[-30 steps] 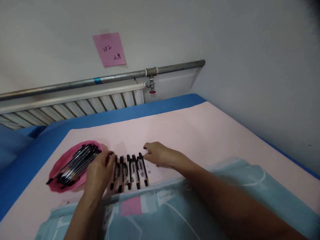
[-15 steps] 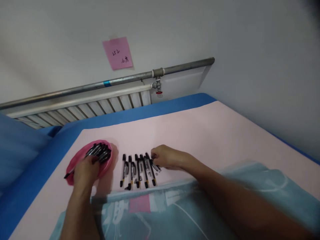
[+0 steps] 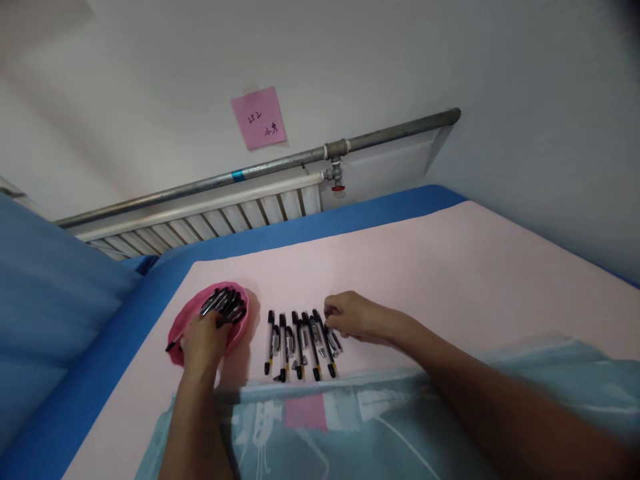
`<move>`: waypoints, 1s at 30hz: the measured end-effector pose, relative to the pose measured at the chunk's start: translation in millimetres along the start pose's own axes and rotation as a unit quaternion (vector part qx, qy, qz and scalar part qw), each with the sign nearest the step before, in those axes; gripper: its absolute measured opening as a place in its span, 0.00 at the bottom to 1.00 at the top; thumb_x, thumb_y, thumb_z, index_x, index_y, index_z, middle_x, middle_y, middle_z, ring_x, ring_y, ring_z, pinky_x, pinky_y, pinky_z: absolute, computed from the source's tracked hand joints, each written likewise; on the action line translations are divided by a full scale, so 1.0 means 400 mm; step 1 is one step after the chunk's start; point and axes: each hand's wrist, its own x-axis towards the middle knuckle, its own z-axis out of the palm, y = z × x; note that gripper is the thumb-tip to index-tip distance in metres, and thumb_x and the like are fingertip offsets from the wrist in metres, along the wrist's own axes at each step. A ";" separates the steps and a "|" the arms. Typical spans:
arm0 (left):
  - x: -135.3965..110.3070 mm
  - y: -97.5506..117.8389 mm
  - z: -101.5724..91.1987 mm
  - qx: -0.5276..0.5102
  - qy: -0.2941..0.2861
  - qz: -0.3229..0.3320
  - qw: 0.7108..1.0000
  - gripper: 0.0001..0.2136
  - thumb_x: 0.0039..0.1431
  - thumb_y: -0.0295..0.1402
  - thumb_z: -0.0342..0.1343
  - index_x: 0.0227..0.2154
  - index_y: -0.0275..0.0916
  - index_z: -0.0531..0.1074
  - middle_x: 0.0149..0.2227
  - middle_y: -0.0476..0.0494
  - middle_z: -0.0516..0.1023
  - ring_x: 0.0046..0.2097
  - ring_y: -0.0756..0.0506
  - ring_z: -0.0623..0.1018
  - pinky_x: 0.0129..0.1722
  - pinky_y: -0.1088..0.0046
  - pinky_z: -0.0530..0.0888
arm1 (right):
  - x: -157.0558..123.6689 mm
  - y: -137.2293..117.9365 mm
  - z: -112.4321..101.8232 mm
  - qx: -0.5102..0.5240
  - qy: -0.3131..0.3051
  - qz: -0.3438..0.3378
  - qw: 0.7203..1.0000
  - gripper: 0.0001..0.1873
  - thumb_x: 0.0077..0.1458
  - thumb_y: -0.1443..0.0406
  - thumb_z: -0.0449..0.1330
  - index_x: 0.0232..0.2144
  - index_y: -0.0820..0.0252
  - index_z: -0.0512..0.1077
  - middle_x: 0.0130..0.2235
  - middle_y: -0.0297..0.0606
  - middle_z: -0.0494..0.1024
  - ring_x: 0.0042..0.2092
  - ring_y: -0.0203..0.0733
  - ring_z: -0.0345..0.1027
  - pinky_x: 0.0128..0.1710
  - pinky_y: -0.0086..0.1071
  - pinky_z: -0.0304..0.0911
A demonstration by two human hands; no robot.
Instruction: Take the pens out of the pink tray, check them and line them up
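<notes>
My left hand (image 3: 204,340) is over the pink basin (image 3: 179,319), its fingers closed at the edge of a pile of black-and-clear pens (image 3: 225,303). A dark-ended pen (image 3: 173,345) sticks out on the left side of that hand, past the basin's rim. Several pens (image 3: 313,347) lie side by side on the pink surface, with shorter clear pieces and black caps among them. At the right end of this row my right hand (image 3: 350,315) is curled closed, above a few short clear pieces (image 3: 336,341). Whatever its fingertips pinch is mostly hidden.
The pink sheet (image 3: 400,253) covers a blue-edged table (image 3: 320,223) against the wall. Behind it run a radiator (image 3: 240,217) and a metal pipe (image 3: 285,165) with a red-handled valve (image 3: 337,189). A blue curtain (image 3: 55,313) hangs at the left. Light blue patterned cloth (image 3: 350,427) lies at the near edge.
The whole view has shifted, so everything appears farther right. Relative to the basin and the row of pens, both hands stay in nearly the same places.
</notes>
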 end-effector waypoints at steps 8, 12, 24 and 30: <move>-0.092 0.106 -0.033 -0.260 0.124 0.122 0.950 0.15 0.56 0.40 0.42 0.39 0.38 0.67 0.32 0.44 0.74 0.32 0.46 0.73 0.33 0.72 0.68 | 0.001 -0.041 0.001 0.057 0.117 -0.083 0.988 0.07 0.47 0.66 0.53 0.27 0.61 0.70 0.24 0.33 0.71 0.26 0.32 0.64 0.24 0.24 0.56; -0.159 0.182 -0.028 -0.359 0.066 0.215 0.906 0.14 0.56 0.41 0.43 0.39 0.38 0.67 0.30 0.47 0.72 0.30 0.49 0.72 0.32 0.75 0.67 | -0.016 -0.072 0.025 0.185 0.109 -0.122 0.969 0.09 0.49 0.64 0.53 0.32 0.61 0.69 0.26 0.32 0.71 0.28 0.32 0.65 0.24 0.23 0.57; -0.190 0.237 0.012 -0.553 -0.188 0.178 0.792 0.18 0.52 0.44 0.49 0.41 0.38 0.70 0.27 0.49 0.69 0.29 0.51 0.68 0.29 0.77 0.65 | 0.011 -0.058 0.034 0.397 0.180 -0.141 0.889 0.07 0.46 0.63 0.55 0.22 0.62 0.66 0.22 0.31 0.68 0.23 0.30 0.59 0.19 0.23 0.53; -0.190 0.233 0.028 -0.567 -0.206 0.124 0.788 0.18 0.50 0.46 0.50 0.35 0.38 0.70 0.18 0.56 0.56 0.19 0.55 0.57 0.17 0.81 0.54 | 0.017 -0.045 0.006 0.492 0.155 -0.116 0.849 0.06 0.39 0.68 0.57 0.25 0.62 0.64 0.28 0.35 0.71 0.28 0.34 0.66 0.22 0.26 0.60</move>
